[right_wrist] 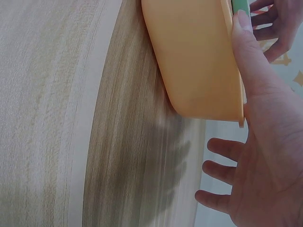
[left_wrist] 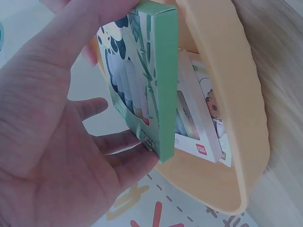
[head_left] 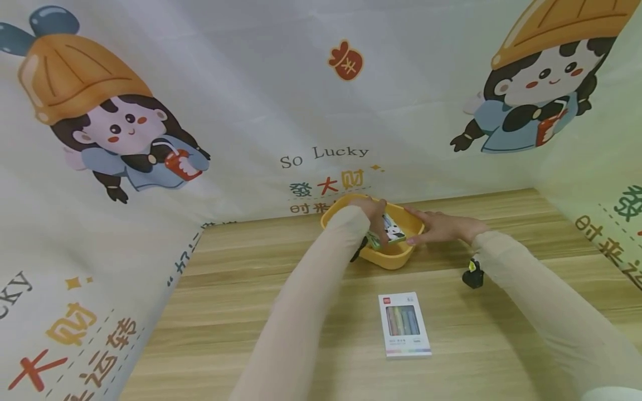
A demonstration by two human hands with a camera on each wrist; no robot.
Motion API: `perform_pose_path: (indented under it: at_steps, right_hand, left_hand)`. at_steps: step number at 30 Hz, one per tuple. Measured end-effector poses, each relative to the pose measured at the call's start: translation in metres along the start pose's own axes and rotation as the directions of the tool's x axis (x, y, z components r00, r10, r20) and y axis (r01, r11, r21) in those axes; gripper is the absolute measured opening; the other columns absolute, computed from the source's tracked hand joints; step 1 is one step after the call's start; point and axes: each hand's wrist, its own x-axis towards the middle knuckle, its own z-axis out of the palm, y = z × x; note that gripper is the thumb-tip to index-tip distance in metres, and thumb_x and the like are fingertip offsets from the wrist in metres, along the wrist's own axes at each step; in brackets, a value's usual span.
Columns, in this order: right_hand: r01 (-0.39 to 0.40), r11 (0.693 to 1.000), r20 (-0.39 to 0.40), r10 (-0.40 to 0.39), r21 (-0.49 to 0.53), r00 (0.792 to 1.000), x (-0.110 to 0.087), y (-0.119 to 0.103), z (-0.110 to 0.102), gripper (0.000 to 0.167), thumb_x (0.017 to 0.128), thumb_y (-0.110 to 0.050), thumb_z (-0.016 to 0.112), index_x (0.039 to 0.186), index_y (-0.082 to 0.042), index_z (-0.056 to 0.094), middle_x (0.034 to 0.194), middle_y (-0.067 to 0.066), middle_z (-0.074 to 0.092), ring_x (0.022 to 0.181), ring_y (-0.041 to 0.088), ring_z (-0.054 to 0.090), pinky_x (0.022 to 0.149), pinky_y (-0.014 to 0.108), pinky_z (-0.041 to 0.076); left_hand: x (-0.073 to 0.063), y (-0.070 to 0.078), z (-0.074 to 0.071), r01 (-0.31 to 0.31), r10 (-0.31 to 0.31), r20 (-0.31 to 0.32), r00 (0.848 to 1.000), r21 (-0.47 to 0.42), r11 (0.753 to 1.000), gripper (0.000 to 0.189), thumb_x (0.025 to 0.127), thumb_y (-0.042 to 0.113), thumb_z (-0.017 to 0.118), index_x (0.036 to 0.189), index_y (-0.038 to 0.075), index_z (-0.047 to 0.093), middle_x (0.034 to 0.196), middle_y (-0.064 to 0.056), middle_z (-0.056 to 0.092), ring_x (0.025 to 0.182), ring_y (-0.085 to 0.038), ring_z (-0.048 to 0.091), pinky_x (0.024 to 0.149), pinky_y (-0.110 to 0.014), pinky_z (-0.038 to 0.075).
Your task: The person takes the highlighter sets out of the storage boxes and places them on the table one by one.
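Observation:
My left hand (head_left: 372,214) reaches into the yellow basket (head_left: 391,260) and holds a thin green box (left_wrist: 137,75) with a panda print and a window showing coloured sticks. Thumb and fingertips grip opposite edges of this box, which stands tilted at the basket opening in the left wrist view. Inside, a white windowed box (left_wrist: 191,135) leans beside another box (left_wrist: 213,97) with a cartoon figure. At the basket's right end is my right hand (head_left: 446,227), its thumb lying along the rim near the green box. Its other visible fingers are spread below the rim in the right wrist view.
Nearer on the wooden table (head_left: 225,312) lies a white box of coloured sticks (head_left: 405,326). A small black object (head_left: 472,275) with a yellow mark is by the right wrist. Printed cloth (head_left: 251,100) hangs behind the basket and at both sides.

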Motion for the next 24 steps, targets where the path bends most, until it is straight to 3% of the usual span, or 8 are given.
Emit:
perform_pose_path:
  at_steps: [7, 13, 18, 24]
  right_hand:
    - [-0.006, 1.000, -0.010, 0.006, 0.002, 1.000, 0.000, 0.000, 0.001, 0.104, 0.088, -0.063, 0.060, 0.160, -0.016, 0.003, 0.161, 0.029, 0.019, 0.144, 0.054, 0.026, 0.114, 0.071, 0.026]
    - [-0.001, 1.000, -0.014, 0.001, -0.006, 1.000, -0.001, 0.000, 0.000, 0.104, 0.088, -0.063, 0.061, 0.160, -0.016, 0.004, 0.161, 0.029, 0.020, 0.145, 0.054, 0.024, 0.114, 0.072, 0.025]
    - [0.002, 1.000, -0.010, -0.002, -0.004, 1.000, 0.000, 0.000, 0.000, 0.104, 0.088, -0.063, 0.061, 0.160, -0.015, 0.004, 0.160, 0.030, 0.021, 0.145, 0.055, 0.024, 0.113, 0.072, 0.026]
    - [-0.012, 1.000, -0.013, 0.012, -0.002, 1.000, 0.001, 0.000, 0.002, 0.102, 0.089, -0.060, 0.062, 0.160, -0.015, 0.003, 0.160, 0.030, 0.021, 0.145, 0.054, 0.024, 0.114, 0.072, 0.025]
  left_hand:
    - [0.008, -0.009, 0.004, -0.002, 0.002, 0.003, 1.000, -0.001, 1.000, 0.110, 0.076, 0.045, 0.083, 0.159, 0.034, 0.013, 0.164, 0.003, 0.030, 0.145, -0.021, 0.038, 0.116, -0.041, 0.041]
    - [0.025, -0.020, 0.005, -0.031, 0.032, -0.011, 0.999, 0.089, 0.996, 0.107, 0.075, 0.054, 0.081, 0.158, 0.036, 0.016, 0.163, 0.002, 0.030, 0.148, -0.022, 0.035, 0.119, -0.040, 0.036]
    - [0.027, -0.029, 0.003, -0.094, 0.098, -0.019, 0.995, 0.130, 0.987, 0.108, 0.074, 0.056, 0.080, 0.158, 0.028, 0.018, 0.162, -0.005, 0.033, 0.147, -0.027, 0.035, 0.118, -0.046, 0.037]
    - [0.029, -0.037, 0.003, -0.099, 0.099, 0.006, 0.995, 0.141, 0.985, 0.109, 0.075, 0.059, 0.078, 0.159, 0.030, 0.015, 0.163, -0.007, 0.028, 0.148, -0.028, 0.033, 0.117, -0.050, 0.035]
